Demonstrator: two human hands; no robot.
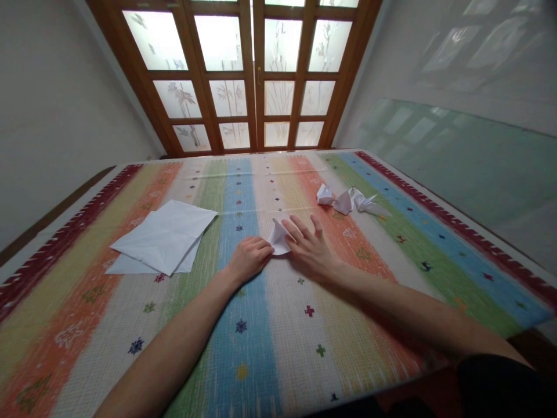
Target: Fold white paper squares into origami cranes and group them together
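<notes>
A small folded piece of white paper (278,238) lies on the striped tablecloth (270,325) in the middle of the table. My left hand (249,258) is curled closed against its left edge, pinching it. On its right side rests my right hand (310,247), fingers stretched flat and pressing the fold down. Part of the paper is hidden under both hands.
A stack of white paper sheets (163,238) lies to the left. Three small folded paper figures (346,200) sit at the back right. A wooden door with frosted glass panes (252,75) stands beyond the table's far edge. Walls close both sides.
</notes>
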